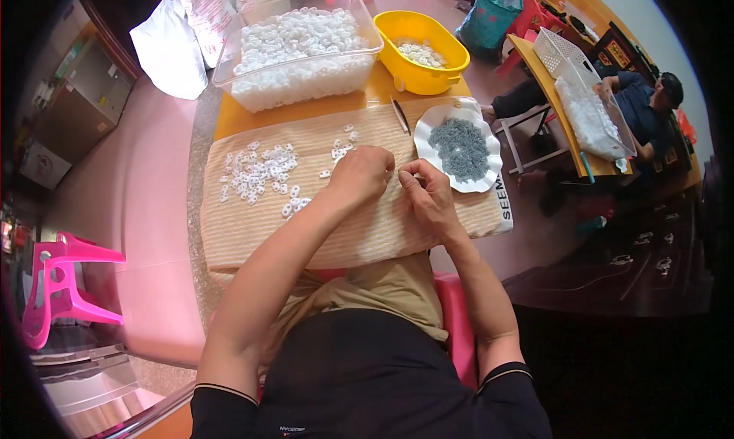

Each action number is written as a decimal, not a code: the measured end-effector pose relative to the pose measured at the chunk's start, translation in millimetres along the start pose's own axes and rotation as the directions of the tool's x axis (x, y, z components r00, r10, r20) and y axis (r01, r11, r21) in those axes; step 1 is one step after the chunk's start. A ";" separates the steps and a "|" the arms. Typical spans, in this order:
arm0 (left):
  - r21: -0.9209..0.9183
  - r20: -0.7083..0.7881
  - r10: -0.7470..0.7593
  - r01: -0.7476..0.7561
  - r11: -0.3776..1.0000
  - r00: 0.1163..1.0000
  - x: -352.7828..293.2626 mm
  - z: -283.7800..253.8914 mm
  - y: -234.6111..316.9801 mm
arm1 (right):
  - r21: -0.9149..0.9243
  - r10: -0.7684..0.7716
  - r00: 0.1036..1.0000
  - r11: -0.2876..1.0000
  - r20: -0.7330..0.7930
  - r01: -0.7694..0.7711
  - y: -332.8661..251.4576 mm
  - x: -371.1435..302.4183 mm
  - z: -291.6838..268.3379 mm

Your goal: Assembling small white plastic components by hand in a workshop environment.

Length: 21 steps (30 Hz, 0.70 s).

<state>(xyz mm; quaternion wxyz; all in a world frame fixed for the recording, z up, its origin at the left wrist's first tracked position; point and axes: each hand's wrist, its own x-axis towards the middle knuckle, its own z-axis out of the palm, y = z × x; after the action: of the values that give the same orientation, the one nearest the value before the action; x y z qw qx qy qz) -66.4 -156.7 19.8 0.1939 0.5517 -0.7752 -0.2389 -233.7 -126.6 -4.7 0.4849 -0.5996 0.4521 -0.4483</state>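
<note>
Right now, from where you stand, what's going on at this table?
A person's bare left hand and right hand work close together above a beige striped cloth; anything between their fingertips is too small to identify. Small white holed pieces lie in loose groups to the left. To the right, a white wavy-rimmed plate holds a heap of thin grey pieces. Beyond stand a clear plastic tub of white pieces and a yellow oval basin.

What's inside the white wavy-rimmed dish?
A heap of small grey pieces, too fine to identify, with the bare rim of the dish showing around it. The heap's lower layers and most of the dish's middle are covered.
</note>
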 end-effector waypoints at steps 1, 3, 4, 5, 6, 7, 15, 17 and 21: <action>0.000 -0.001 0.001 -0.001 1.000 1.000 -0.2 -1.2 0.6 | 0.001 0.019 1.000 1.000 0.006 -0.019 0.5 0.4 -0.5; 0.011 0.022 -0.004 0.004 1.000 1.000 -0.6 -3.2 0.7 | 0.000 0.035 0.999 0.999 0.013 -0.035 -0.7 0.6 -0.7; 0.011 0.019 -0.003 0.002 1.000 1.000 -1.4 -3.2 -0.3 | 0.015 0.059 0.998 0.998 0.014 -0.060 -1.9 0.2 -0.4; -0.013 -0.015 0.043 -0.043 0.999 0.999 -3.4 -3.0 -1.6 | 0.030 0.084 0.996 0.996 0.016 -0.084 -2.9 -0.3 0.1; -0.035 -0.047 0.088 -0.090 0.995 0.995 -6.3 -3.9 -1.6 | 0.029 0.082 0.997 0.996 0.015 -0.083 -3.5 -0.7 1.1; -0.035 -0.049 0.089 -0.091 0.995 0.995 -9.8 -4.7 -1.8 | 0.028 0.047 0.999 0.999 -0.001 -0.047 -4.0 -1.2 2.3; -0.774 -0.027 -0.245 0.135 0.619 0.969 -63.9 -13.5 3.1 | 0.049 0.052 0.999 0.997 -0.015 -0.051 -5.5 -3.0 4.1; -0.850 -0.008 -0.249 0.124 0.512 0.969 -78.9 -11.3 -1.6 | 0.068 0.084 0.996 0.994 -0.009 -0.083 -9.7 -4.8 6.3; -0.946 0.066 -0.325 0.162 0.279 0.943 -100.0 -8.3 -3.1 | 0.079 0.090 0.995 0.993 0.050 -0.093 -6.6 -7.8 10.2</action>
<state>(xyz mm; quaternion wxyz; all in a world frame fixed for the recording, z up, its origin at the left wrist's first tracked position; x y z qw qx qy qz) -27.8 -64.1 21.0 0.4925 0.4621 -0.3811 -0.6314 -224.5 -116.4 -0.2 0.5391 -0.5683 0.4493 -0.4296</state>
